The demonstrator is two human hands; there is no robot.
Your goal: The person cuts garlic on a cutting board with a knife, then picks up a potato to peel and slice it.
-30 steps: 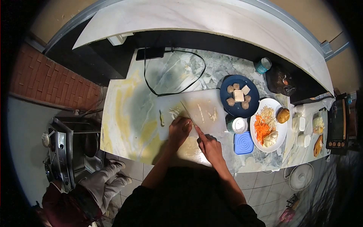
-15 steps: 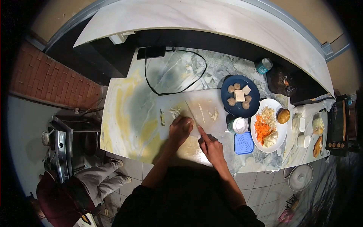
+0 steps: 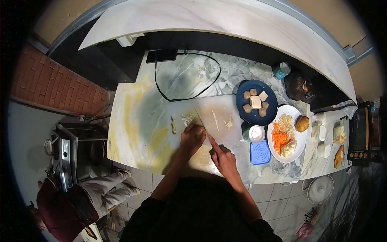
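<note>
Well, smooth marbled stone makes up the table (image 3: 133,121), and near its front edge lies a pale, flat, translucent board (image 3: 183,105) scattered with thin, limp white shreds (image 3: 186,119), straight slivers (image 3: 215,121) and a curled green strip (image 3: 173,125) toward its left edge. The knife (image 3: 199,116) is long and slim, its blade slanting across the board's middle with the tip toward the far edge. Just left of the blade, a small yellowish piece (image 3: 198,134) sits under the fingertips of the left hand (image 3: 192,138), mostly hidden by them. Those fingers are curled close together, pinching the piece. The right hand (image 3: 224,158) wraps the knife's handle, forefinger stretched forward along it, the others folded in. Right of the board stand a round white jar (image 3: 256,134) and a square, ridged blue lid (image 3: 260,153).
</note>
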